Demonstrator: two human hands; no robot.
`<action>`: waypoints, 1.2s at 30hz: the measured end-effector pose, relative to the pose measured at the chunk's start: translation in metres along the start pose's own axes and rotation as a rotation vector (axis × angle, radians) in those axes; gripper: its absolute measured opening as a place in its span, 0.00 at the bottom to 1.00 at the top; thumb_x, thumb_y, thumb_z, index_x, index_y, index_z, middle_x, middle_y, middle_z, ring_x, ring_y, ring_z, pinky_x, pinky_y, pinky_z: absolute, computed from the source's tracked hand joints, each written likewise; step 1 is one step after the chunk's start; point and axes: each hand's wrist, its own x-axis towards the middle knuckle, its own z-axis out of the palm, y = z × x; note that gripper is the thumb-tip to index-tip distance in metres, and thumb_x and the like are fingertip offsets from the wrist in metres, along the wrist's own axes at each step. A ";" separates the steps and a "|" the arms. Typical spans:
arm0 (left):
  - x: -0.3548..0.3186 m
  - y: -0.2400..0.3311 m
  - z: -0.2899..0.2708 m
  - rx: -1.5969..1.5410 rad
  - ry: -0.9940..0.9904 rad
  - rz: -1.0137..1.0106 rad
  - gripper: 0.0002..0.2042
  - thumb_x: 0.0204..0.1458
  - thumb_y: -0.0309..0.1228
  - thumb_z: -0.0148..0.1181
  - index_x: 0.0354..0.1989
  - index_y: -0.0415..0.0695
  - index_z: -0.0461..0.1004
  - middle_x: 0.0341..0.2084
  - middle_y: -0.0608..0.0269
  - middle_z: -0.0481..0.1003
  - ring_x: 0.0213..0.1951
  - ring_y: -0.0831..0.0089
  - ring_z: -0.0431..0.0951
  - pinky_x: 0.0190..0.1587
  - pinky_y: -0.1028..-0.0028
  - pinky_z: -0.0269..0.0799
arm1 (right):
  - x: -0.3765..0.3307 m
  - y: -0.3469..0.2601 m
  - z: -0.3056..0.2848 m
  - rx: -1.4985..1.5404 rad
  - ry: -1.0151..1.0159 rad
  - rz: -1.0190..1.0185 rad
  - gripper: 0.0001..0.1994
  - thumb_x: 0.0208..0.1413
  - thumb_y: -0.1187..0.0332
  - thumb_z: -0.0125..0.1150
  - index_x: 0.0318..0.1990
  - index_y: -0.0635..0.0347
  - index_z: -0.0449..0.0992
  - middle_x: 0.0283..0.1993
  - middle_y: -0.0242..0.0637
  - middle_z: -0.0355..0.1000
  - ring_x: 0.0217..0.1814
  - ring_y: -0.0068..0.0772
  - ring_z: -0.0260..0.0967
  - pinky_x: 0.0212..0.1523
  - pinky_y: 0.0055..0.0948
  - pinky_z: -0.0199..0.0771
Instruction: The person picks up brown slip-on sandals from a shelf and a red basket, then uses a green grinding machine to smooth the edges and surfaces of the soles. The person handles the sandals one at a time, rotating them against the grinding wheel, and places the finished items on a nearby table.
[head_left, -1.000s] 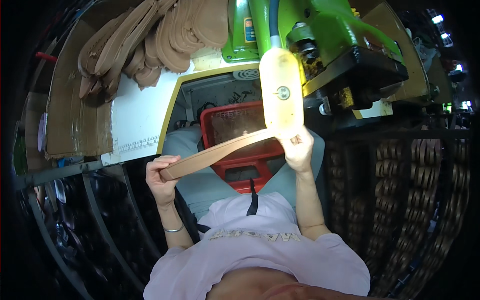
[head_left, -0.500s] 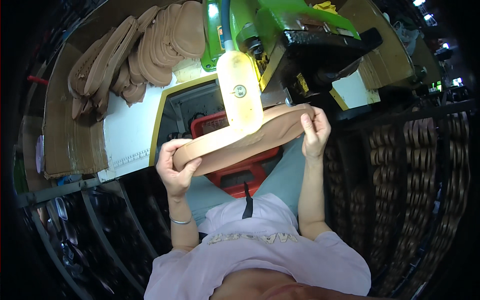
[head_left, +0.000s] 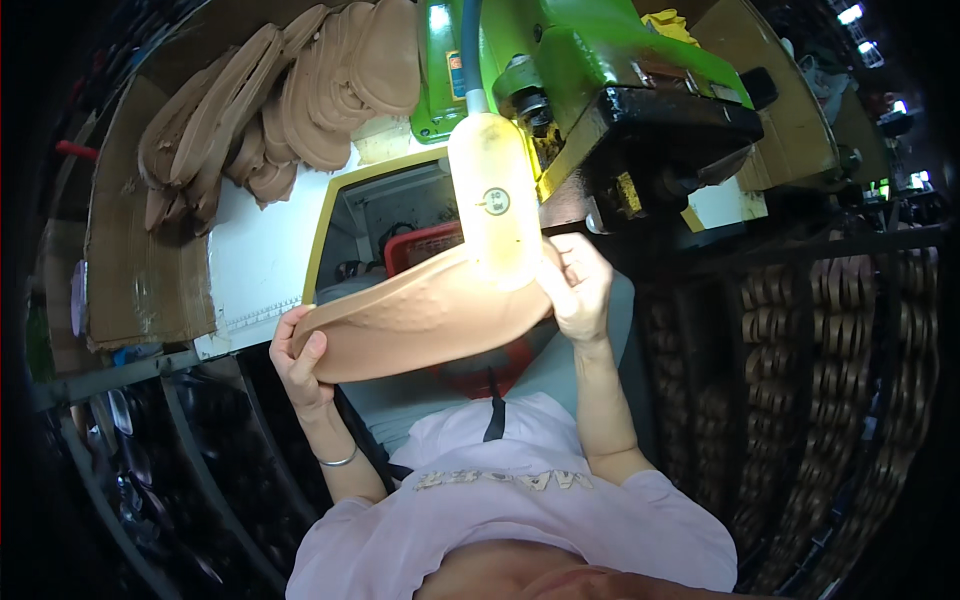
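Note:
I hold a tan shoe sole (head_left: pixel 420 320) flat in front of me with both hands. My left hand (head_left: pixel 298 365) grips its left end, thumb on the underside. My right hand (head_left: pixel 578 288) grips its right end, close under the green machine (head_left: pixel 600 60). A pale elongated lamp (head_left: pixel 493 205) on a blue hose hangs in front of the sole's right part and hides it there. The sole's textured face is turned toward me.
Several more tan soles (head_left: pixel 280 100) are stacked on a cardboard box (head_left: pixel 140 280) at upper left. A red crate (head_left: pixel 420 245) sits behind the sole in a yellow-framed opening. Racks of stacked soles (head_left: pixel 800 380) fill the right side; dark racks are at left.
The sole has turned from edge-on to showing its broad face and has come up closer to the machine and lamp. Both hands kept their hold on its ends.

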 end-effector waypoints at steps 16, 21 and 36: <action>0.008 -0.002 0.152 0.504 -0.647 0.281 0.11 0.51 0.19 0.54 0.42 0.34 0.74 0.32 0.57 0.74 0.34 0.71 0.74 0.41 0.76 0.69 | -0.021 0.019 -0.038 -0.351 0.012 -0.508 0.08 0.56 0.68 0.59 0.40 0.62 0.71 0.35 0.38 0.74 0.37 0.32 0.70 0.41 0.27 0.70; 0.010 -0.010 0.169 0.302 -0.593 0.148 0.03 0.48 0.21 0.58 0.30 0.36 0.72 0.27 0.60 0.73 0.30 0.73 0.75 0.37 0.74 0.70 | -0.022 0.012 -0.049 -0.407 0.020 -0.520 0.08 0.54 0.69 0.60 0.38 0.62 0.71 0.34 0.38 0.74 0.36 0.32 0.70 0.39 0.27 0.70; 0.017 0.004 0.122 0.640 -0.371 0.379 0.21 0.40 0.30 0.68 0.43 0.36 0.71 0.41 0.51 0.73 0.50 0.57 0.71 0.53 0.64 0.66 | -0.024 -0.006 -0.068 -0.258 0.185 -0.353 0.09 0.56 0.72 0.60 0.42 0.65 0.70 0.30 0.28 0.67 0.22 0.11 0.54 0.21 0.12 0.52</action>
